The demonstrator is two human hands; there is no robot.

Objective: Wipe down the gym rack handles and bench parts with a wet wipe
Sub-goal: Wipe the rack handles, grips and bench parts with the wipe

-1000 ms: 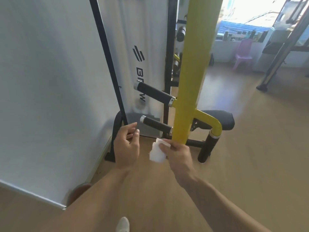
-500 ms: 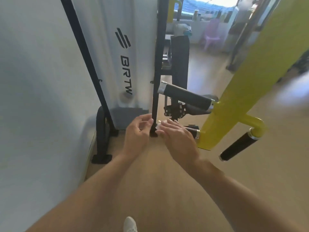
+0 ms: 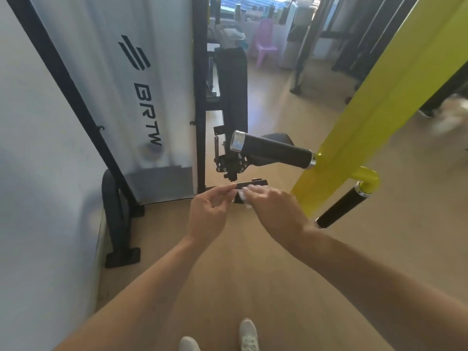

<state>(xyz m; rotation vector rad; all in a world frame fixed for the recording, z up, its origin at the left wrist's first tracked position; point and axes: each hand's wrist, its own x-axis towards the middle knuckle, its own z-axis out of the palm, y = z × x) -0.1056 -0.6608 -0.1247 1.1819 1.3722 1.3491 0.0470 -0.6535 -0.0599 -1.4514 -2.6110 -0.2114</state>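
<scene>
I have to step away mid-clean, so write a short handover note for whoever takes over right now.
Right hand: holds the white wet wipe, mostly hidden under its fingers.
Left hand: fingertips at the wipe's edge; whether it grips it is unclear.
Both hands are in front of a low black part, hidden behind them.
Upper black handle and lower right black handle on the yellow post are untouched now; whether they are already wiped cannot be told.
Left: handles, bench parts.

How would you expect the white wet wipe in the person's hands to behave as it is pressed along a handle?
The wet wipe looks bunched between the right hand and left hand, so it is probably limp and will likely wrap the upper black handle rather than slide stiffly. It seems thin and light, so may crumple.
</scene>
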